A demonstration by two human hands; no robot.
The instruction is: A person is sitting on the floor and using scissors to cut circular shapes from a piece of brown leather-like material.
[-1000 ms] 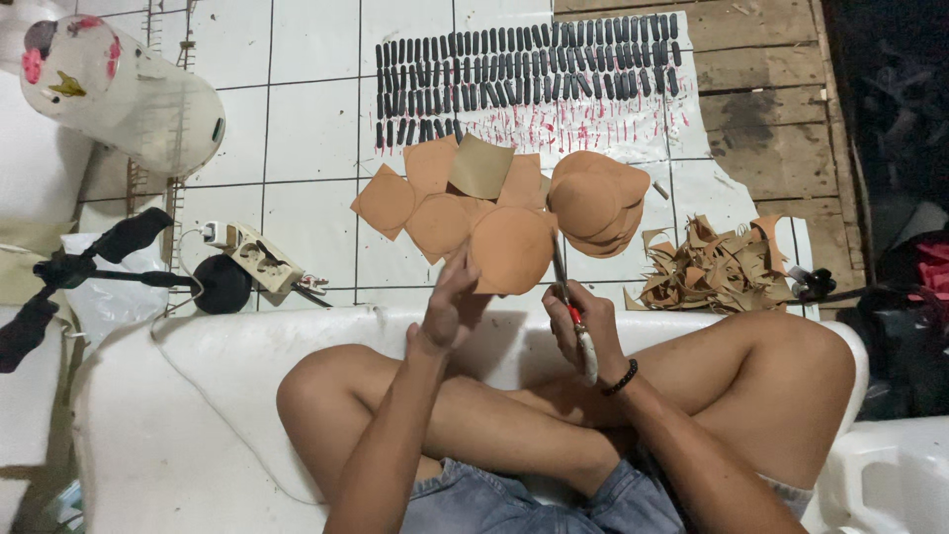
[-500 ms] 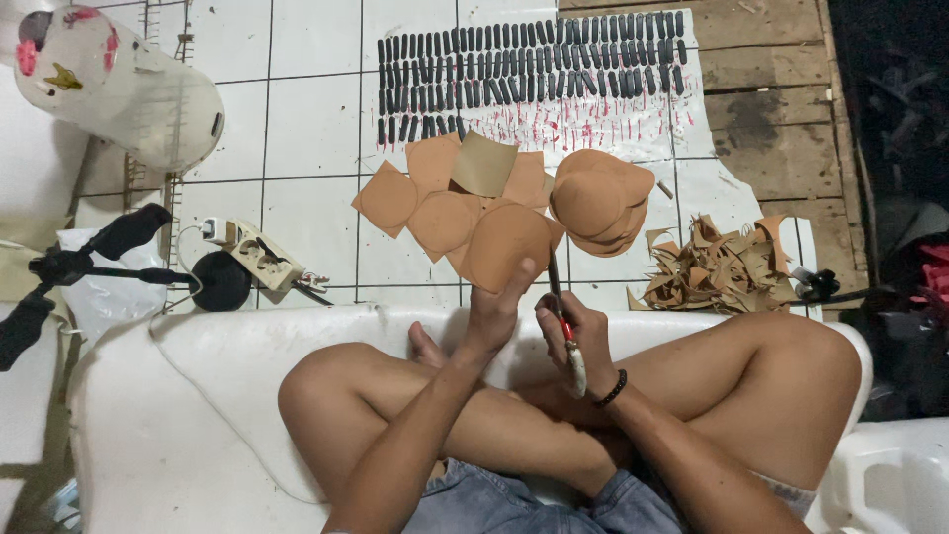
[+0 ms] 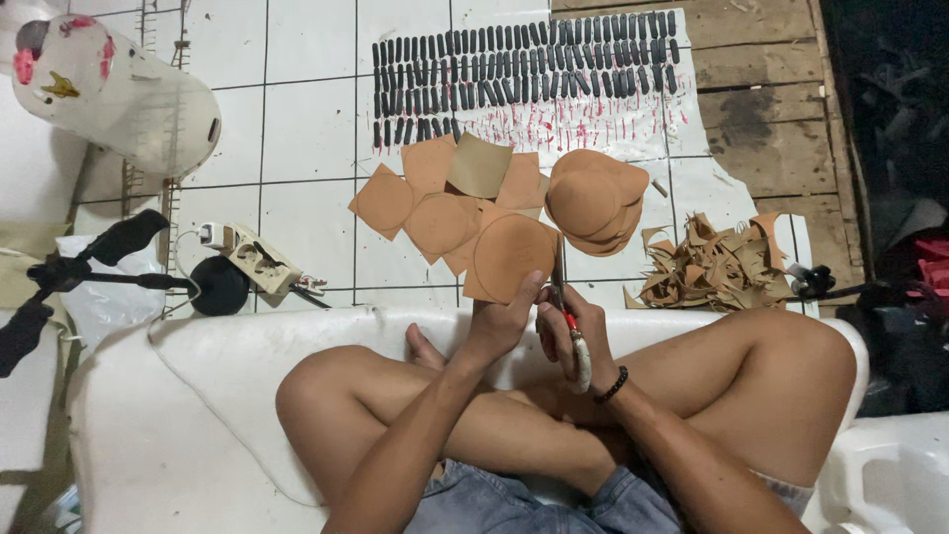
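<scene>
Both hands meet above the crossed legs: the left hand (image 3: 501,321) pinches the brown leather piece (image 3: 511,257) at its near edge, while the right hand (image 3: 570,331) grips scissors (image 3: 563,297) (blades pointing away) along the piece's right side.

A tan leather piece (image 3: 509,259) with a traced circle was held upright over the floor, pinched at its lower edge. Red-handled scissors (image 3: 563,297) stood nearly vertical, blades touching the piece's right edge.
</scene>
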